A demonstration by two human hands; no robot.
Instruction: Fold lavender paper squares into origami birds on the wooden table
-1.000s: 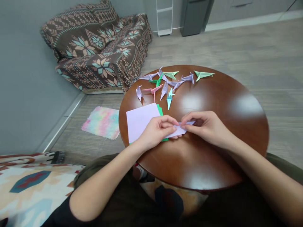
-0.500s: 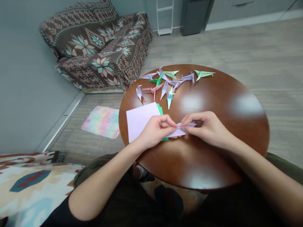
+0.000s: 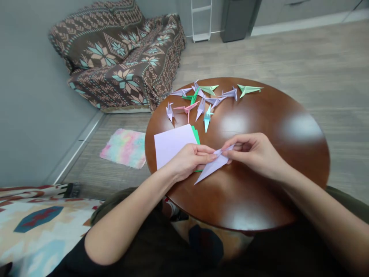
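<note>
Between my two hands is a partly folded piece of lilac origami paper (image 3: 213, 166), its long point slanting down to the left over the table. My left hand (image 3: 193, 159) pinches its upper left part between thumb and fingers. From the other side my right hand (image 3: 251, 151) pinches the upper right tip, partly covering it. Under and beside my left hand lies a stack of square paper, with a lilac sheet (image 3: 172, 144) on top and green sheets (image 3: 196, 134) jutting out at its right edge.
Several folded paper cranes lie along the far left of the round wooden table (image 3: 276, 161), among them a pink crane (image 3: 188, 109), a blue crane (image 3: 207, 120) and a light green crane (image 3: 248, 90). A patterned sofa (image 3: 123, 73) stands beyond; a fluffy mat (image 3: 123, 148) lies on the floor.
The folded lilac paper has turned, so its long point now slants down toward me and shows more. My right hand has shifted slightly up; both hands still pinch the paper.
</note>
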